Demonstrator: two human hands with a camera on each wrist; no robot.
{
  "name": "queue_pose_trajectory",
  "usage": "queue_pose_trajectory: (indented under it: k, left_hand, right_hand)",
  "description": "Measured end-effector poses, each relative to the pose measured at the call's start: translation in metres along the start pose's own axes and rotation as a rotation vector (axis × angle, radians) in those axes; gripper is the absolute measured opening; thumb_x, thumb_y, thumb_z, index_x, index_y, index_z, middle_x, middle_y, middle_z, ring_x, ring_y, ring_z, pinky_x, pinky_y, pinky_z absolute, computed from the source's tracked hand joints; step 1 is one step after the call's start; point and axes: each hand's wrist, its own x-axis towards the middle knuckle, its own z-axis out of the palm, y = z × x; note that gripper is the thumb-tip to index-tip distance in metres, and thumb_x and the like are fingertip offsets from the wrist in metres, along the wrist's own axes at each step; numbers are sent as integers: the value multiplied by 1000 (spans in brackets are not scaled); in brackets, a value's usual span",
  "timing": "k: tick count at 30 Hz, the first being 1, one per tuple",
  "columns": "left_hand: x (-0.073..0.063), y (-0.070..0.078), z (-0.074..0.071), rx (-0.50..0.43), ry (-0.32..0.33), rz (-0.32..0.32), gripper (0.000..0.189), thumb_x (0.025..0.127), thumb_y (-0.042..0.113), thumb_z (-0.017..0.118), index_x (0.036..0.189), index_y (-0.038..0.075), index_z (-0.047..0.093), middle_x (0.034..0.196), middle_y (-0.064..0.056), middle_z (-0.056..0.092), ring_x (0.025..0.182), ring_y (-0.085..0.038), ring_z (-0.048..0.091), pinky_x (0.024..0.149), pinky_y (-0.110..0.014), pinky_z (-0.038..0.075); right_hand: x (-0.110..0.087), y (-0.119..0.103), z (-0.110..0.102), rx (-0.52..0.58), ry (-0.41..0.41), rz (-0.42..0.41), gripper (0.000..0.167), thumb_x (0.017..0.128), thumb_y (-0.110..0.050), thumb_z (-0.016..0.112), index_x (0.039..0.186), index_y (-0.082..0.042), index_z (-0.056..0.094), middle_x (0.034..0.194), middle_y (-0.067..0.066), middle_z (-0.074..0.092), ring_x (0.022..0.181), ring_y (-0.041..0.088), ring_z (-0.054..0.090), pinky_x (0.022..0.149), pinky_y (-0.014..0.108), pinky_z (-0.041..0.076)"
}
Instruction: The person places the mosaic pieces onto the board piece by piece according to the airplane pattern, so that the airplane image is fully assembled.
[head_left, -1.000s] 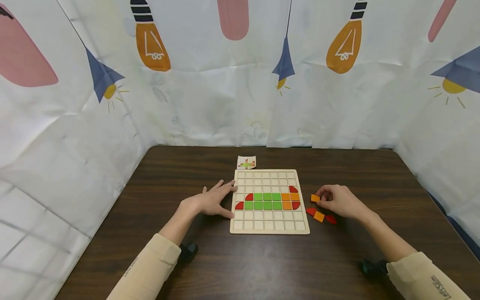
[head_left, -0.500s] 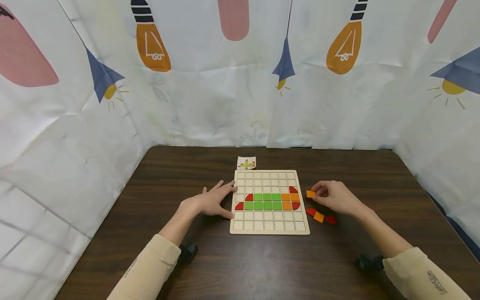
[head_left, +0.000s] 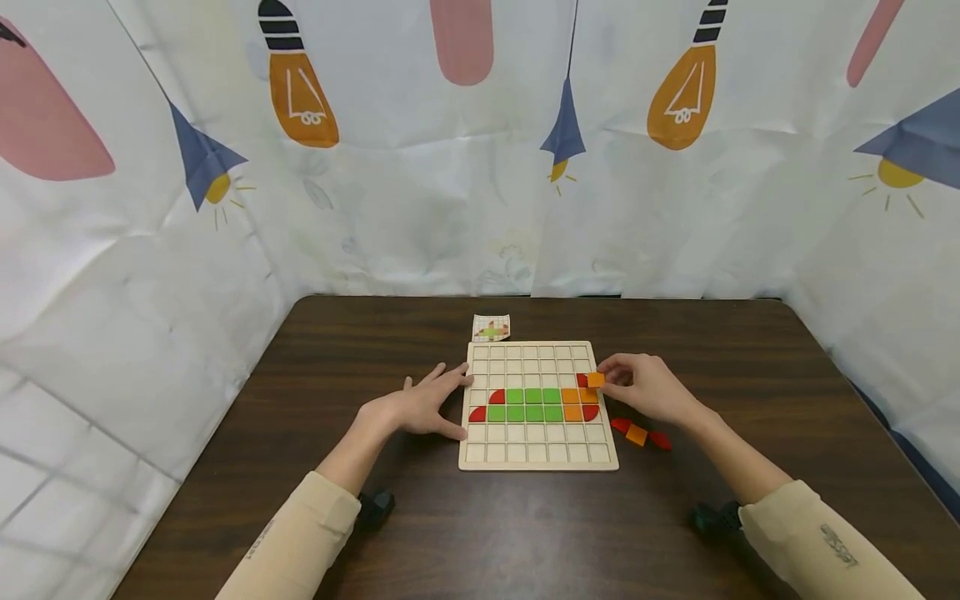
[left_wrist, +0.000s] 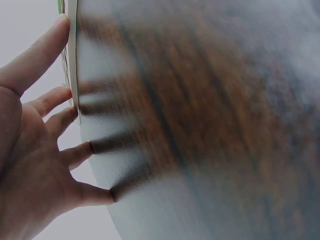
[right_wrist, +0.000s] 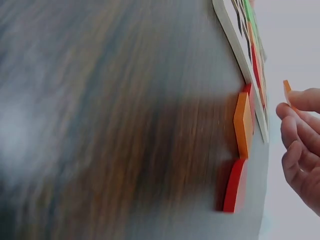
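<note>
A pale wooden grid board (head_left: 536, 454) lies on the dark table, with green squares (head_left: 532, 404), orange squares (head_left: 572, 404) and red rounded pieces (head_left: 477, 414) set in its cells. My right hand (head_left: 647, 388) pinches an orange square tile (head_left: 596, 380) between thumb and fingertips, over the board's right edge; in the right wrist view the orange tile (right_wrist: 287, 90) stands out past the thumb. My left hand (head_left: 422, 407) is spread at the board's left edge. In the left wrist view, thumb and fingertips (left_wrist: 62, 22) touch the edge and tabletop.
Right of the board lie a loose orange square (head_left: 637, 435) and two red rounded pieces (head_left: 660, 440). A small picture card (head_left: 491, 327) with a coloured grid pattern lies at the board's far left corner. A printed curtain (head_left: 480, 208) hangs behind the table (head_left: 525, 533).
My right hand has carried the orange tile left from the table beside the board to over its right columns. The left hand stays at the left edge.
</note>
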Motion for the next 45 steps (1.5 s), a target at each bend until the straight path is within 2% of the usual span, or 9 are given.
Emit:
queue_pose_trajectory:
  k: [11,20,27,34,45]
  left_hand:
    - [1,-2,0,-9,11,7,89,88,40,83,160,14,37,172,-7,10,156,-37,2,110,-79,0]
    - [1,-2,0,-10,8,6,89,88,40,83,160,15,37,172,-8,10,156,-37,1,111,-78,0]
    - [2,-2,0,-7,8,11,90,88,40,83,160,14,37,172,-7,10,156,-37,1,110,-79,0]
    - [2,-3,0,-18,9,17,89,88,40,83,160,14,37,172,-8,10,156,-37,1,110,-79,-1]
    - [2,-3,0,-19,13,21,88,88,40,83,160,14,38,172,-8,9,156,-37,1,110,-79,-2]
  right_hand:
    - [17,-14,16,22,-12,-44,21,95,-11,73,115,-5,72,92,-3,69,83,14,64,73,35,54]
    - [32,-25,28,25,-44,-48,20,95,-13,73,114,-5,72,92,-3,68,83,14,63,77,36,54]
    - [43,-33,38,45,-63,-14,21,94,-14,75,113,-6,73,92,-2,67,83,16,62,78,35,54]
    - [52,-36,45,38,-75,-70,21,94,-12,76,114,-5,73,92,-3,68,80,13,61,75,33,54]
    - [61,-43,53,28,-74,-61,23,93,-13,78,114,-4,73,92,-2,69,81,13,63,78,33,54]
